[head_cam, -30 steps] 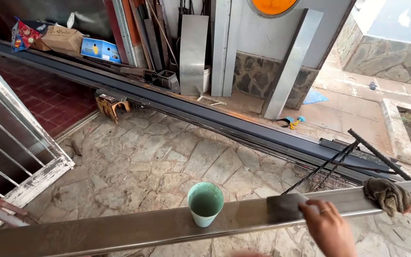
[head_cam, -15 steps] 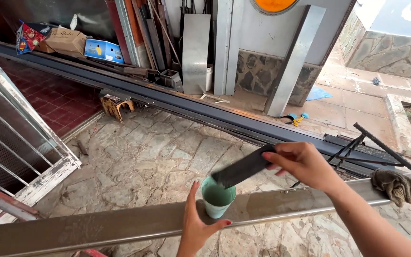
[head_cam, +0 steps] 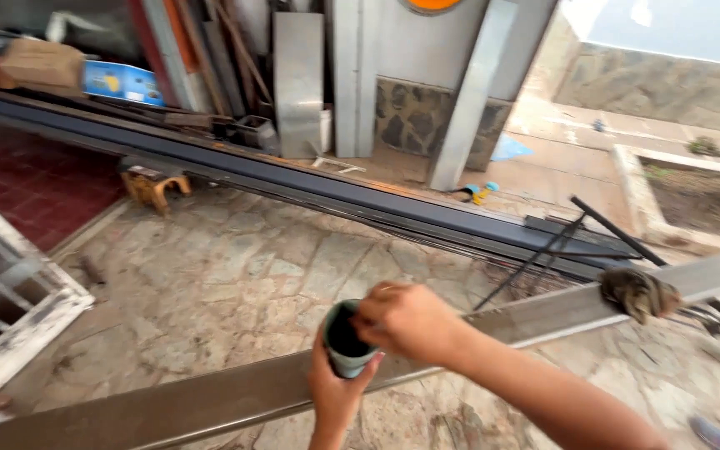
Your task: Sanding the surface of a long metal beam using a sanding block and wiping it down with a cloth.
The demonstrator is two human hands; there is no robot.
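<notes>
Fingers of our left hand [head_cam: 337, 392] wrap tight around the green cup [head_cam: 345, 340] at the bottom middle, our right hand [head_cam: 406, 321] bunches closed over its top, so we keep it level above the long metal bar [head_cam: 210, 400].

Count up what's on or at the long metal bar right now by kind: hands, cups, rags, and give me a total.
Hands: 2, the left hand under the cup and the right hand at its rim
Green cups: 1, the cup, tilted, on the long metal bar
Rags: 1, the brownish rag bunched on the bar
Total: 4
</notes>
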